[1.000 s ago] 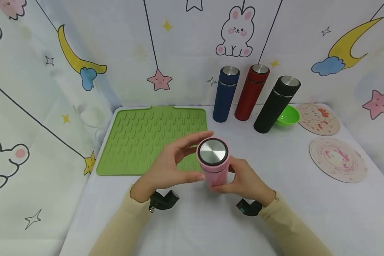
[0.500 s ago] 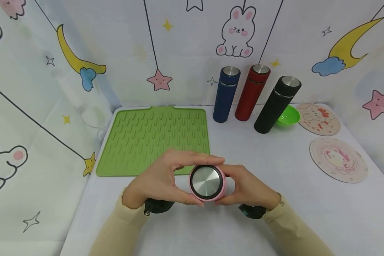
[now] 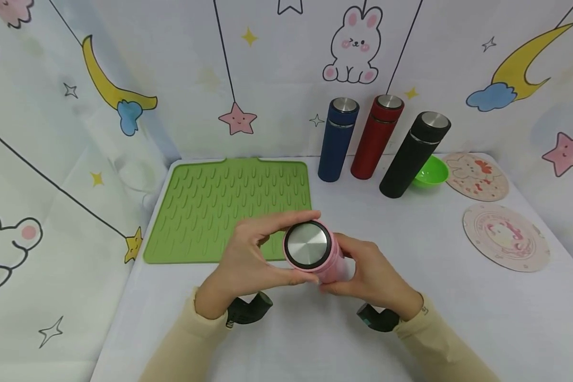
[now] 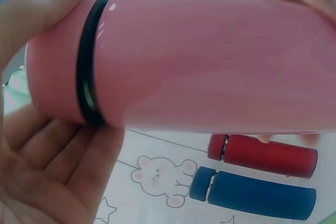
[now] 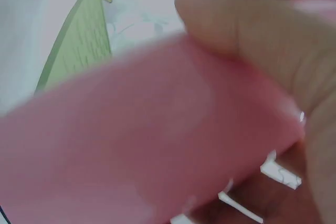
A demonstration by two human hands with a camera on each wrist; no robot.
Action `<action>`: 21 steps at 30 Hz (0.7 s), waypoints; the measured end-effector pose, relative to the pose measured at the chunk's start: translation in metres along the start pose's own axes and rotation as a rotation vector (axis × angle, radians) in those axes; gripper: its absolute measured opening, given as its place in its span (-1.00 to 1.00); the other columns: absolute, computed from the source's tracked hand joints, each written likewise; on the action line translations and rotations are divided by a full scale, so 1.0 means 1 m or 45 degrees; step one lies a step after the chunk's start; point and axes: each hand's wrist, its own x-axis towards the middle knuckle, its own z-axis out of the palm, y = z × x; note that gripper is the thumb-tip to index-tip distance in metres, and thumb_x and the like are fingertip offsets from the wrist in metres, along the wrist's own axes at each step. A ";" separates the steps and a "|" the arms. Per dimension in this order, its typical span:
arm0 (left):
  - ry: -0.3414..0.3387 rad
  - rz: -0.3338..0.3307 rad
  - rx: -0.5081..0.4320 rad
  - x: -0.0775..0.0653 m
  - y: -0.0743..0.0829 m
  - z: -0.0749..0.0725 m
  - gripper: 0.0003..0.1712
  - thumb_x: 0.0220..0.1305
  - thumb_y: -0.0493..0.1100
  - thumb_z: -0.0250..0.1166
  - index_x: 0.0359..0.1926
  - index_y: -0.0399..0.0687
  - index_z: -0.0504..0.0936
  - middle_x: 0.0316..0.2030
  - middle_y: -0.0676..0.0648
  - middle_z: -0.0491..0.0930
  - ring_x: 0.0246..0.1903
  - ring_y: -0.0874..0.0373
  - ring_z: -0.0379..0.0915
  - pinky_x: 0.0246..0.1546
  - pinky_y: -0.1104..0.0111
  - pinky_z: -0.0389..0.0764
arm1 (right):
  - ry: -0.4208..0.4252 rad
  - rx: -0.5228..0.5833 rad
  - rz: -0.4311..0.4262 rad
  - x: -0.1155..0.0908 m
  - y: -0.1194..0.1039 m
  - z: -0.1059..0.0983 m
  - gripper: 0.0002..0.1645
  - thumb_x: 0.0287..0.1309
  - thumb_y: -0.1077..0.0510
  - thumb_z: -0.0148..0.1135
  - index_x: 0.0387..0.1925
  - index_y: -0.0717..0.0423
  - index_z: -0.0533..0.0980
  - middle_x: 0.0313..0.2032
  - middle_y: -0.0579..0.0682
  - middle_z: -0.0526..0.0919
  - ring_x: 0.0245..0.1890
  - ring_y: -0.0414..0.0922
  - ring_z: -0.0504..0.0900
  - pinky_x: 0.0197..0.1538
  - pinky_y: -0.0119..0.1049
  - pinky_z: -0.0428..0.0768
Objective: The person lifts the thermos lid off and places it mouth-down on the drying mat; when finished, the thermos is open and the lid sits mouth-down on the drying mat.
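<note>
A pink thermos flask (image 3: 333,265) with a steel-topped cap (image 3: 307,244) is held between both hands in the middle of the head view, its top leaning to the left. The left hand (image 3: 248,254) grips the cap, thumb on the near side and fingers on the far side. Lower on the body, the right hand (image 3: 372,270) holds the flask from the right. A dark ring (image 4: 90,61) separates cap and body in the left wrist view. The right thumb (image 5: 226,22) lies along the pink body (image 5: 136,129) in the right wrist view, fingers underneath.
A green ridged mat (image 3: 219,207) lies at the back left. Blue (image 3: 336,143), red (image 3: 374,140) and black (image 3: 410,159) flasks stand at the back right, beside a green bowl (image 3: 431,172) and two round patterned mats, the nearer being a pink one (image 3: 503,239).
The flask's top tipped toward the person, then rose partway back, ending slightly left of its first place. The left hand followed the cap; the right hand kept its hold below.
</note>
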 end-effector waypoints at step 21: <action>-0.004 0.091 -0.010 -0.002 -0.011 0.006 0.01 -0.34 -0.36 0.78 0.28 -0.32 0.60 0.18 -0.28 0.69 0.17 0.05 0.67 0.14 0.17 0.75 | 0.008 -0.034 0.025 -0.003 0.002 -0.006 0.00 -0.28 0.13 0.80 0.30 -0.08 0.54 0.17 -0.16 0.71 0.16 -0.17 0.70 0.21 -0.06 0.73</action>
